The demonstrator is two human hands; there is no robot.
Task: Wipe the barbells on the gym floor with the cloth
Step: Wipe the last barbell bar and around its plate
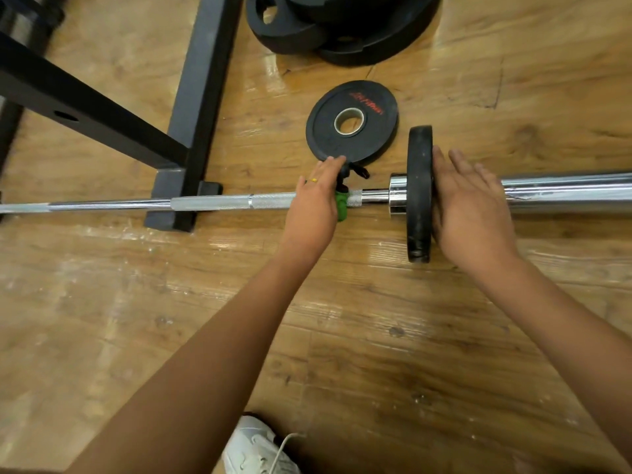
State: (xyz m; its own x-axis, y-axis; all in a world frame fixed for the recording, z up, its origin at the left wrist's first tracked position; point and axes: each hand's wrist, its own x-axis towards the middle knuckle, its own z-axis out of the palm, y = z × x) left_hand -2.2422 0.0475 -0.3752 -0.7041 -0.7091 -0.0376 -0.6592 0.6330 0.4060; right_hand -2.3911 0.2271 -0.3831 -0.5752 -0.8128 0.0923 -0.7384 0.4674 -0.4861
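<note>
A long chrome steel barbell [212,201] is laid flat on the glossy wooden plank floor [376,336], running from the left edge of the view to the right edge. A small bunched green cloth [342,208] is held against the knurled part of the bar, just beside the chrome collar, and is gripped under the thumb side of the left hand [316,200]. That hand is laid over the bar with its back up, its fingers stretched forward past the bar; the thumb itself is hidden. A thin yellow ring [314,180] is worn on one finger. The fingertips are touching a small black clip-like piece [359,171] lying on the floor beyond the bar. An upright black rubber weight plate [419,193] is mounted on the thick sleeve of the bar, and the open right hand [468,206] is pressed flat against its outer face, fingers straight. Just beyond the bar, a small round black weight plate with red lettering [352,121] is lying flat on the floor. Farther back, a pile of larger black weight plates [342,25] is seen at the top edge. A black square-tube steel rack frame [198,97] is standing to the left, with the bar passing across its foot. A white laced sneaker [256,446] is visible at the bottom edge.
</note>
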